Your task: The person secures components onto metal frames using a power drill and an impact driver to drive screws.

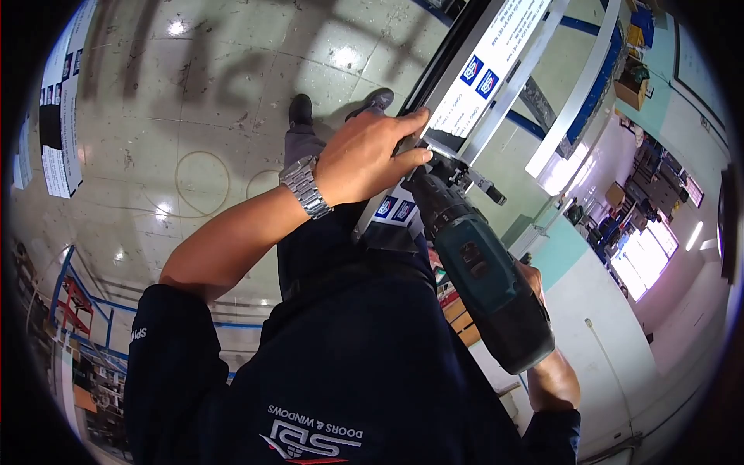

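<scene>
A dark teal and black cordless drill (pixel 480 271) lies diagonally in front of my body, its chuck end pointing at a long profile (pixel 465 105) covered in white printed film. My right hand (pixel 533 280) is wrapped around the drill's handle, largely hidden behind its body. My left hand (pixel 368 155), with a metal watch (pixel 305 187) on the wrist, grips the profile beside the drill's tip, index finger and thumb on its near edge. A small dark metal fixture (pixel 449 164) sits at the profile by the chuck. The drill's tip itself is hidden.
Blue-framed supports (pixel 581 27) and pale bars (pixel 573 97) stand beyond the profile. Film-covered profiles (pixel 58 143) are at the far left. A loop of hose or cord (pixel 203 184) lies on the tiled floor. A blue rack (pixel 77 298) stands at lower left.
</scene>
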Demonstrator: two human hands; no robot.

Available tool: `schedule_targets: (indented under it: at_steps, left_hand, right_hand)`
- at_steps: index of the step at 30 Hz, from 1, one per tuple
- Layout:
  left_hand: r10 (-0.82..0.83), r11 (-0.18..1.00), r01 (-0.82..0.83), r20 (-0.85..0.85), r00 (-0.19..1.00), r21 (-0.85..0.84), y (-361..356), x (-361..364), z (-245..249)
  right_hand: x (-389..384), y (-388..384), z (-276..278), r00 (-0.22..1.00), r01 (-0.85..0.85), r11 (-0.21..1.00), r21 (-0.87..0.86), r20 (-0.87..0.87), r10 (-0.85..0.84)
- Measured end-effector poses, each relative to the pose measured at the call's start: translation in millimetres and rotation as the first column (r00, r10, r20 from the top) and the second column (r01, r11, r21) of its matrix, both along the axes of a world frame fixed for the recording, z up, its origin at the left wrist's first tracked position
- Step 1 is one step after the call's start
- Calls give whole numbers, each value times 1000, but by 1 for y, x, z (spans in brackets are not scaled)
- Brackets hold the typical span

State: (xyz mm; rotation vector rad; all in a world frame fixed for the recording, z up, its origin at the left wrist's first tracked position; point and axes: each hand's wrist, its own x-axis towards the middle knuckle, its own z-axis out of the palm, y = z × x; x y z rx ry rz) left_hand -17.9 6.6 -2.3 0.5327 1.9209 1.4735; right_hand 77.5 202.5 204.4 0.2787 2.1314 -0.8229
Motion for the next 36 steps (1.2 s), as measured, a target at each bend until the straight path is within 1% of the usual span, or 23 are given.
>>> schedule_targets:
  at_steps: [1, 2, 3, 4, 7, 9, 11, 15, 17, 18, 21, 22, 23, 25, 26, 27, 29, 30, 31, 33, 34, 35, 36]
  left_hand:
    - [-7, 1000, 7, 13, 1000, 1, 1, 0, 1]
    - [-14, 1000, 15, 26, 1000, -17, 1, -2, 2]
    - [-19, 999, 20, 38, 999, -38, 1, -4, 3]
    - [12, 999, -13, -14, 1000, -30, 2, -1, -1]
    - [-16, 997, 17, 23, 1000, -74, 3, -6, 3]
    - [-14, 997, 16, 28, 1000, -76, 2, -4, 3]
    - [-9, 997, 9, 0, 1000, -73, 3, -5, 3]
    - [20, 999, -20, 0, 1000, -27, 5, -2, -5]
    - [13, 999, -14, -22, 1000, -42, 5, -2, -5]
    - [-41, 993, 47, 55, 998, -104, 3, -9, 7]
    - [-68, 991, 70, 25, 997, -116, 3, -9, 6]
    - [-23, 999, 20, -64, 998, -37, 5, -8, 1]
    - [-66, 996, 68, 29, 997, -61, 3, -9, 1]
    - [-60, 998, 61, 28, 998, -33, 5, -7, -5]
    - [-101, 994, 102, 34, 994, -26, 5, -9, -3]
    - [30, 994, -24, -56, 998, 105, 9, 1, -26]
    - [16, 992, -27, 92, 996, 125, 8, 2, -28]
    - [-36, 992, 22, 113, 993, 122, 7, -4, -14]
    - [-63, 990, 50, 97, 993, 131, 7, -4, -13]
    - [-43, 990, 14, 203, 978, 141, 9, -3, -13]
    - [-63, 991, 24, 304, 951, 131, 9, -5, -5]
    - [-77, 991, 39, 295, 953, 130, 10, -5, -5]
    - [-71, 985, 16, 325, 943, 169, 10, -4, -7]
  right_hand:
    - [2, 1, -1, 1000, 1, 999, -45, -22, -2]
    - [2, -1, 0, 1000, 6, 999, -48, -10, -7]
    - [0, -4, 1, 999, 49, 999, -12, 6, -49]
    - [-2, -7, 2, 996, 89, 996, 22, 20, -89]
    - [-11, -12, 5, 985, 142, 990, 10, 96, -143]
    - [-10, -10, 3, 989, 122, 992, -26, 85, -120]
    - [-11, -9, 3, 999, 50, 999, -14, 11, -50]
    - [-13, -12, 1, 993, 114, 994, -4, -15, -114]
    - [-14, -10, 2, 998, 62, 998, -20, 19, -61]
    - [-11, -8, 0, 997, 74, 997, 6, 30, -74]
    - [-12, -7, 1, 998, 69, 998, 14, 4, -69]
    - [-12, -5, 3, 996, 66, 998, 4, 52, -66]
    - [-12, -3, 2, 995, 97, 995, 20, 32, -97]
    - [-11, -5, 1, 995, 4, 999, -42, -103, -9]
    - [-13, -4, 2, 993, 64, 996, -65, -90, -69]
    - [-14, -2, 2, 989, 96, 994, -51, -108, -101]
    - [-13, 0, 0, 999, 31, 999, -32, -8, -32]
    - [-12, 1, -1, 998, -5, 1000, -20, -63, 3]
    - [-11, 2, -2, 997, 21, 1000, -11, -78, -22]
    - [-9, 3, -1, 992, -4, 999, -50, -127, -2]
    - [-1, 2, -9, 986, -2, 1000, 5, -166, 3]
    - [0, 3, -9, 984, 13, 1000, 4, -175, -12]
    - [0, 5, -10, 985, 3, 1000, -10, -173, -4]
